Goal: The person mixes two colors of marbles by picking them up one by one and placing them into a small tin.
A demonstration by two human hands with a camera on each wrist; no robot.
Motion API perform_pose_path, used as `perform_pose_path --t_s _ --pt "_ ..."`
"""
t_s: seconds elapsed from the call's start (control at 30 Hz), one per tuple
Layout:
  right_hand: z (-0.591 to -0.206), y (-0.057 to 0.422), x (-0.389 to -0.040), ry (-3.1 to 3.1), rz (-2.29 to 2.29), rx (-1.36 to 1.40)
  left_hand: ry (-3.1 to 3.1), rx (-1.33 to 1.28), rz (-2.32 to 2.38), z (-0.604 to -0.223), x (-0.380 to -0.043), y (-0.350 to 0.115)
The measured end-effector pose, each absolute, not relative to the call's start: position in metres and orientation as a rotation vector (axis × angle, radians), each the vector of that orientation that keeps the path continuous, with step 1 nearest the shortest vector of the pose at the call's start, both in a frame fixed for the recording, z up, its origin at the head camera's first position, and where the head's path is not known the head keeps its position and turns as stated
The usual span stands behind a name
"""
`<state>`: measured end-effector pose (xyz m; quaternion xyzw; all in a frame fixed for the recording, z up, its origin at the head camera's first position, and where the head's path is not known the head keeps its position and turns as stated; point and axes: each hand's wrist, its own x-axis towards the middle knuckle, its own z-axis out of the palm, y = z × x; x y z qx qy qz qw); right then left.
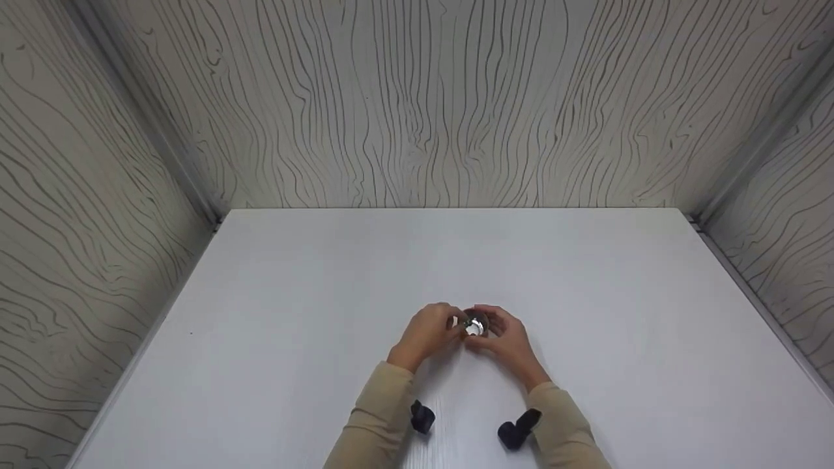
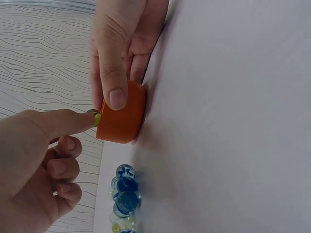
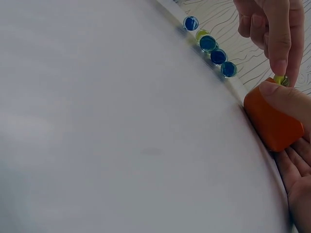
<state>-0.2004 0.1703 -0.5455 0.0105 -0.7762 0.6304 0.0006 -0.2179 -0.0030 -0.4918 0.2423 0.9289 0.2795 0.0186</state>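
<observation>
A small orange cup [image 2: 121,122] stands on the white table, its shiny metallic inside [image 1: 476,325] showing in the head view. My right hand [image 1: 512,341] holds it round the side, the thumb along the near wall. At the cup's rim, my left hand [image 1: 430,331] pinches a yellow-green glass marble [image 2: 97,118] between thumb and forefinger, its other fingers curled in. Several marbles, blue [image 2: 127,200] and yellow-green [image 3: 202,34], lie grouped on the table by the left hand. In the head view the hands hide them.
The white table [image 1: 293,293] runs back to a wood-grain patterned wall [image 1: 417,104], with similar panels on both sides. Black wrist cameras [image 1: 423,418] stick out from the inner sides of both beige sleeves [image 1: 374,413].
</observation>
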Motion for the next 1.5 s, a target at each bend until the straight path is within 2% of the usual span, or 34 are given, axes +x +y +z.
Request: perform_pose_path --t_s 1.5 --pt "-0.5416 0.1696 -0.1983 -2.461 1.977 0.016 2.895 0.703 0.853 -0.4915 -0.2165 -0.0072"
